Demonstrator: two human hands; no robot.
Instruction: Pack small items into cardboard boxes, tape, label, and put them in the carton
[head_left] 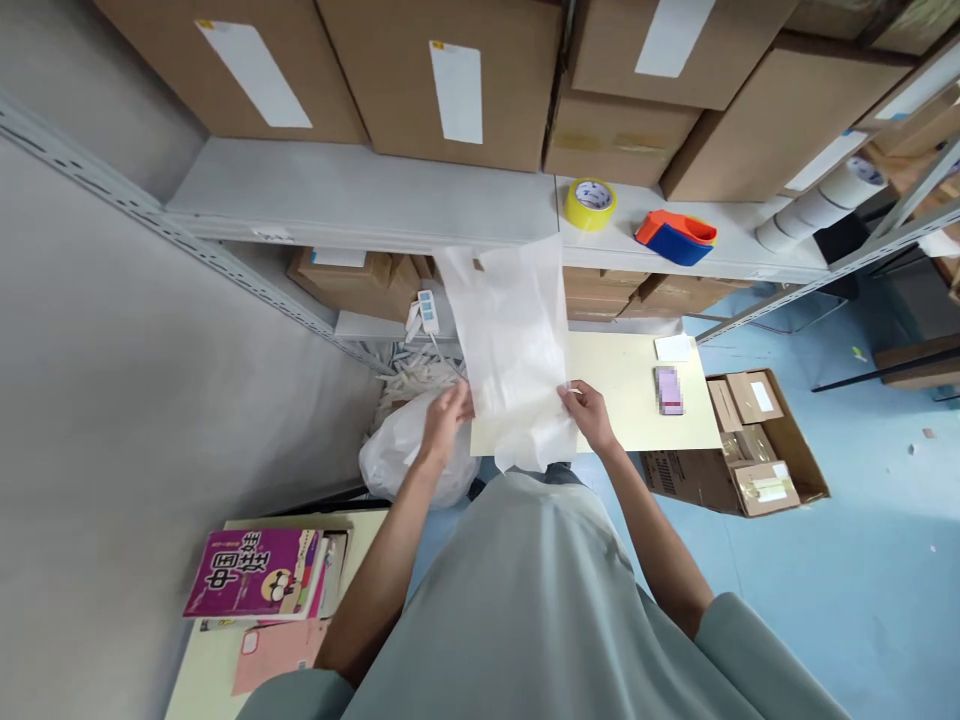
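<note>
A thin white translucent plastic bag [514, 340] hangs spread out in front of me, over a pale yellow table [622, 385]. My left hand [448, 412] is closed on the bag's left edge. On the right edge, my right hand [589, 410] pinches the bag near its lower corner. The bag's lower end crumples between my hands, just above my grey-green shirt.
A grey shelf [360, 195] carries brown boxes, a yellow tape roll [590, 203] and an orange-blue tape dispenser [677, 236]. A full white bag [409, 455] sits on the floor at left. An open carton [750, 445] stands at right. Books [259, 575] lie at lower left.
</note>
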